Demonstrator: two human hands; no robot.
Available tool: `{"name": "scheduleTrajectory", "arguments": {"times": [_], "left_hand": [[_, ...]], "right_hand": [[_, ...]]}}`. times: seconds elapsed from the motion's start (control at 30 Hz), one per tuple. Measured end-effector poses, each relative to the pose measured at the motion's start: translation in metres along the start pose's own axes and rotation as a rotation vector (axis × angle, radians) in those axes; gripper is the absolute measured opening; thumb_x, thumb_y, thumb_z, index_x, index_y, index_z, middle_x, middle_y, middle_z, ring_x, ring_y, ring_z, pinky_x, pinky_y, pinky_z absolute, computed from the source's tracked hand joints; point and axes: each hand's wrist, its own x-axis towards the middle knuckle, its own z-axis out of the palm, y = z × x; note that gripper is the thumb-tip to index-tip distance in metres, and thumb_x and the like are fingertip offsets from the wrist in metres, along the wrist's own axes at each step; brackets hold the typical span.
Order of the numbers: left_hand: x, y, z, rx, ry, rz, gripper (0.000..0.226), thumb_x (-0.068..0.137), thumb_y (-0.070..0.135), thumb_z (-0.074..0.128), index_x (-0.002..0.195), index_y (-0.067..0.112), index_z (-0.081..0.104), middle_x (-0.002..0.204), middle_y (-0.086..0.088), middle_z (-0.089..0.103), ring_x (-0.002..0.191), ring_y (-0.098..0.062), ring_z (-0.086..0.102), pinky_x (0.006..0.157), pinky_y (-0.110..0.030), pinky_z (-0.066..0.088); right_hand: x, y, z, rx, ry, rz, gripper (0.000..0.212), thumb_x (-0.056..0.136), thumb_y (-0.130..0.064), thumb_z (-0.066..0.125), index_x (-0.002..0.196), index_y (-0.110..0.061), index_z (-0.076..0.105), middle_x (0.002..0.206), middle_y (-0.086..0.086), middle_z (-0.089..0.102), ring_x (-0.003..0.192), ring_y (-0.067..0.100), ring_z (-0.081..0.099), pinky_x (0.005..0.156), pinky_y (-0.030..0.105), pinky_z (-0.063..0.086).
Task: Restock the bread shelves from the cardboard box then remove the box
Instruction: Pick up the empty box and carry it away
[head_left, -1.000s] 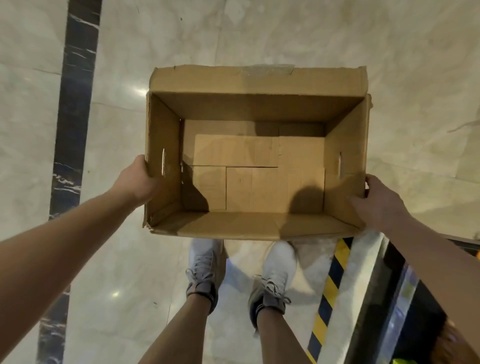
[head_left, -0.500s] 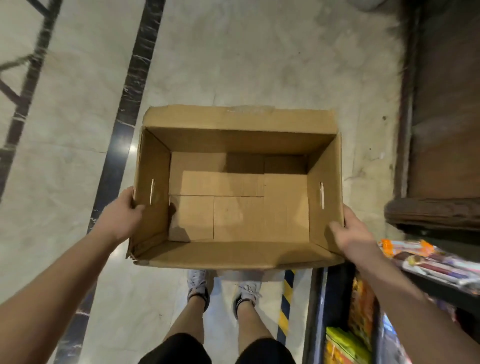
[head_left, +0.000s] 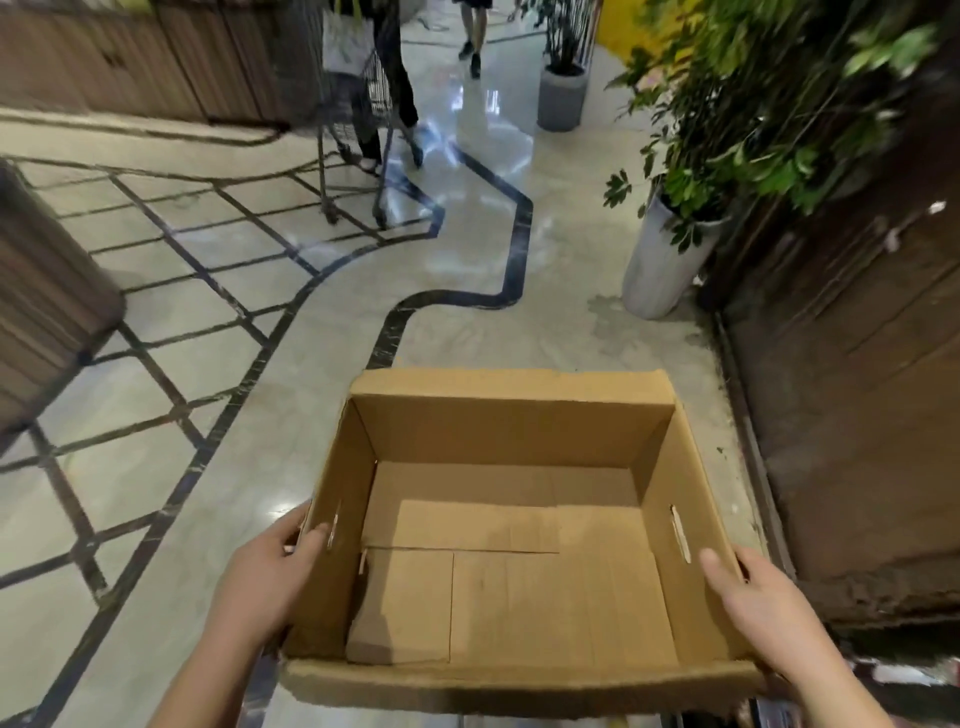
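Cardboard, brown, corrugated: the box (head_left: 514, 431) is held open side up in front of the person, low in the head view and clear of the marble floor (head_left: 467, 312). Its near and far top flaps are folded outward. The overlapping bottom flaps show bare inside. 1 narrow handle slot (head_left: 334, 530) is cut in the left wall and 1 more (head_left: 679, 535) in the right wall.

Left hand (head_left: 270, 561): grasps the left wall beside its slot, thumb hooked over the rim onto the inner face, fingers on the outer face and hidden from me.

Right hand (head_left: 753, 592): grasps the right wall the same way, thumb lying inside the rim, fingers outside.

Both forearms reach in from the bottom edge.

Surroundings: the floor is pale and polished, with a black inlay band (head_left: 514, 249) bending ahead of the box and a grid of thinner dark lines to the left. A dark wooden wall (head_left: 857, 389) runs along the right. Beside it stands a tall light-grey planter (head_left: 660, 260) with a leafy green plant (head_left: 753, 104). A 2nd grey planter (head_left: 561, 98) stands farther off. Ahead and left is a wire shopping cart (head_left: 358, 130) with a person in dark trousers (head_left: 400, 88) just behind it. Another person's legs (head_left: 472, 36) show beyond. The edges of the view are blurred.
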Motion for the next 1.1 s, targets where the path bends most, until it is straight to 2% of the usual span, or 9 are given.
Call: {"name": "scheduleTrajectory", "arguments": {"times": [0.2,0.3,0.4,0.53,0.6,0.7,0.8,0.93,1.1], "left_hand": [[-0.039,-0.018,-0.021,-0.009,0.116,-0.04,0.023,0.101,0.042,0.053,0.114,0.061,0.058,0.094,0.015,0.069,0.081,-0.004,0.064,0.064,-0.025,0.05],[-0.068,-0.045,-0.027,-0.002,0.212,-0.146,0.036,0.099,0.049,0.051,0.134,0.05,0.06,0.109,0.011,0.071,0.091,-0.012,0.066,0.073,-0.03,0.055],[-0.114,-0.07,-0.024,-0.12,0.315,-0.288,0.035,0.098,0.048,0.055,0.133,0.049,0.062,0.111,0.008,0.073,0.096,-0.015,0.069,0.085,-0.039,0.06],[-0.192,-0.097,-0.007,-0.248,0.466,-0.439,0.031,0.1,0.046,0.054,0.13,0.052,0.062,0.116,0.01,0.07,0.099,-0.015,0.065,0.077,-0.034,0.054],[-0.232,-0.111,0.001,-0.305,0.526,-0.537,0.028,0.101,0.047,0.052,0.127,0.054,0.06,0.115,0.011,0.067,0.102,-0.017,0.063,0.086,-0.04,0.056],[-0.301,-0.129,0.005,-0.337,0.612,-0.689,0.022,0.102,0.054,0.048,0.121,0.062,0.055,0.114,0.012,0.06,0.099,-0.018,0.059,0.091,-0.045,0.056],[-0.377,-0.15,0.006,-0.351,0.732,-0.773,0.021,0.102,0.052,0.049,0.1,0.072,0.045,0.106,0.014,0.063,0.087,-0.011,0.061,0.072,-0.031,0.055],[-0.478,-0.188,0.018,-0.412,0.877,-0.939,0.036,0.101,0.049,0.051,0.136,0.046,0.061,0.124,0.001,0.07,0.095,-0.018,0.063,0.078,-0.036,0.055],[-0.601,-0.243,0.038,-0.512,1.047,-1.145,0.046,0.102,0.053,0.048,0.144,0.035,0.057,0.139,-0.004,0.064,0.113,-0.028,0.063,0.098,-0.049,0.053]], "right_hand": [[0.013,-0.032,0.006,-0.101,-0.052,-0.106,0.047,0.103,-0.032,0.055,0.148,-0.023,0.046,0.116,0.003,0.058,0.103,0.026,0.06,0.088,0.04,0.052],[0.02,-0.055,0.017,-0.175,-0.092,-0.179,0.05,0.101,-0.035,0.057,0.149,-0.031,0.043,0.128,0.003,0.06,0.104,0.024,0.058,0.096,0.047,0.055],[0.031,-0.079,0.031,-0.255,-0.168,-0.322,0.052,0.101,-0.032,0.058,0.15,-0.03,0.043,0.137,0.005,0.06,0.106,0.024,0.059,0.098,0.049,0.055],[0.018,-0.109,0.055,-0.357,-0.284,-0.531,0.043,0.101,-0.025,0.057,0.144,-0.027,0.051,0.117,0.001,0.059,0.104,0.025,0.057,0.096,0.046,0.052],[0.001,-0.119,0.073,-0.409,-0.36,-0.643,0.038,0.101,-0.021,0.055,0.138,-0.025,0.056,0.115,0.002,0.061,0.104,0.026,0.058,0.094,0.044,0.051],[-0.042,-0.128,0.103,-0.483,-0.493,-0.79,0.037,0.102,-0.015,0.052,0.137,-0.023,0.056,0.112,0.004,0.06,0.097,0.025,0.057,0.082,0.035,0.045],[-0.095,-0.131,0.138,-0.578,-0.588,-0.88,0.039,0.102,-0.019,0.053,0.141,-0.025,0.053,0.115,0.003,0.062,0.099,0.024,0.059,0.085,0.036,0.049],[-0.17,-0.121,0.193,-0.712,-0.696,-1.046,0.037,0.099,-0.024,0.056,0.135,-0.031,0.056,0.108,-0.005,0.067,0.099,0.023,0.066,0.092,0.05,0.058],[-0.309,-0.089,0.26,-0.822,-0.82,-1.279,0.035,0.1,-0.021,0.053,0.134,-0.028,0.055,0.111,0.0,0.062,0.102,0.024,0.058,0.084,0.037,0.046]]}}
